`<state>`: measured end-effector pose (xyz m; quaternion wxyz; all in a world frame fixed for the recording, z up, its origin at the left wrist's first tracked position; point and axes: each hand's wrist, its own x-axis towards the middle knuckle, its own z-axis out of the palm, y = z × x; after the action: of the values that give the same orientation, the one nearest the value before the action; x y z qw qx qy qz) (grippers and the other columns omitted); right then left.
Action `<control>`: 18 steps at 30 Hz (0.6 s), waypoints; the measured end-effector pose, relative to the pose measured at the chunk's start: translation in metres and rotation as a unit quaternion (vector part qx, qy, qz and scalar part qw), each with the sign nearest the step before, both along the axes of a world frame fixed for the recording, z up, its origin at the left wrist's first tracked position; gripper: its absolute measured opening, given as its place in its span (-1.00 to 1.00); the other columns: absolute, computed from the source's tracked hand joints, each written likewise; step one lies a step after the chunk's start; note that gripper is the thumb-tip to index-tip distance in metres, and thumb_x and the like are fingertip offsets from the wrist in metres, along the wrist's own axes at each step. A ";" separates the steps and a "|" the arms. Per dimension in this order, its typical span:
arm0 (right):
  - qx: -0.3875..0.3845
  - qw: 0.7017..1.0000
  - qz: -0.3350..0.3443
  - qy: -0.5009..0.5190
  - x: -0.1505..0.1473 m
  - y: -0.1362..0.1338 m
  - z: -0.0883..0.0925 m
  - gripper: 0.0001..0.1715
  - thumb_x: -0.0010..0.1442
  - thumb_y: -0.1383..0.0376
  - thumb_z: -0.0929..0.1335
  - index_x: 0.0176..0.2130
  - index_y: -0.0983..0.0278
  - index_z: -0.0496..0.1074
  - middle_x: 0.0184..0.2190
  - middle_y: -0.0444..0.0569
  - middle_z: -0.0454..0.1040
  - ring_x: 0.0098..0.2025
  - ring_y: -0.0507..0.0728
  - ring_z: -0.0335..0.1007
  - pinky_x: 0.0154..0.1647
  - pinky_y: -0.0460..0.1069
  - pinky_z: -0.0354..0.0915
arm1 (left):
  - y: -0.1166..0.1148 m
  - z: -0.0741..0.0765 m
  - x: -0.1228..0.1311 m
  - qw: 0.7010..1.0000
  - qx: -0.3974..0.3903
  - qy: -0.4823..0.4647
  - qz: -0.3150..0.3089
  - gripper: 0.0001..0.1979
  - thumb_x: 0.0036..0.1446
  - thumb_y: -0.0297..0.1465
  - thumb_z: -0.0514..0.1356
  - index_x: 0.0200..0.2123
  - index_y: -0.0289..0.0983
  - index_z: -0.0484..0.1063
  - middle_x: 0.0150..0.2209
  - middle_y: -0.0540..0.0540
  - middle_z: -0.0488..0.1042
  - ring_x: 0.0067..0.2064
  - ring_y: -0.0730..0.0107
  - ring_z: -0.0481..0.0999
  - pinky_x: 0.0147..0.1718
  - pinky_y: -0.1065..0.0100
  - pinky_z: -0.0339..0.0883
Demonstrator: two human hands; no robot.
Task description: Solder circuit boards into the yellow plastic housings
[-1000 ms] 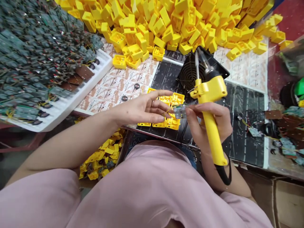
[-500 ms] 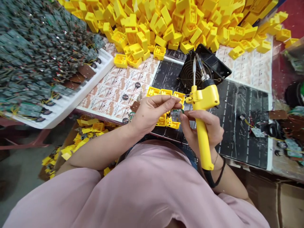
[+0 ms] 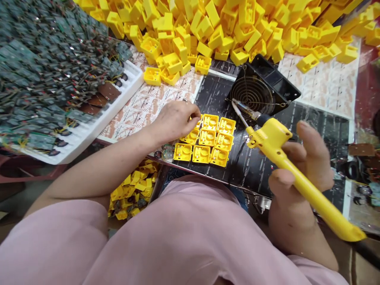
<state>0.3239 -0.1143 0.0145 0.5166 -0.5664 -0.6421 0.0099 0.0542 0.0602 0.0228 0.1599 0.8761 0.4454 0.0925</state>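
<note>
My left hand (image 3: 178, 120) is at the upper left of a block of small open yellow casings (image 3: 207, 137), its fingers pinched together and the tips bent down. Whatever they hold, if anything, is hidden. The casings lie in rows, hollow side up, with round speaker grilles inside. A yellow soldering gun (image 3: 271, 136) rests across my right hand (image 3: 316, 162), its handle between thumb and loosely curled fingers. Its metal tip and feed tube point up and left, in front of a black fan (image 3: 253, 93). Beside my left wrist lie a small circuit board (image 3: 168, 152) and a round speaker (image 3: 157, 154).
A heap of yellow casings (image 3: 190, 27) covers the table's far side. On the left, a white foam tray (image 3: 97, 132) carries densely packed circuit boards (image 3: 53, 71). Below the table edge is a container of yellow parts (image 3: 133, 190). Brown boards (image 3: 360, 149) and speakers lie at far right.
My hands have separated: the left moved left to the upper casings, the right moved right with the soldering gun, now tilted. The casings between them have come into view.
</note>
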 end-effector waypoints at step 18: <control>-0.005 0.999 0.021 0.042 -0.005 0.025 -0.013 -0.60 0.37 0.19 0.61 0.17 0.05 0.65 -0.18 -0.16 0.76 -0.34 0.07 0.68 -0.31 -0.04 0.59 | 0.006 -0.014 0.027 0.996 0.014 0.093 -0.008 -0.58 0.46 -0.37 0.01 0.09 -0.36 0.64 -0.04 -0.39 0.72 -0.01 -0.07 0.71 -0.03 0.09 0.51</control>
<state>0.3190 -0.0895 0.0010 0.5403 -0.5542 -0.6314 0.0474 0.0814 0.0660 0.0088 0.1061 0.8866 0.4499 0.0153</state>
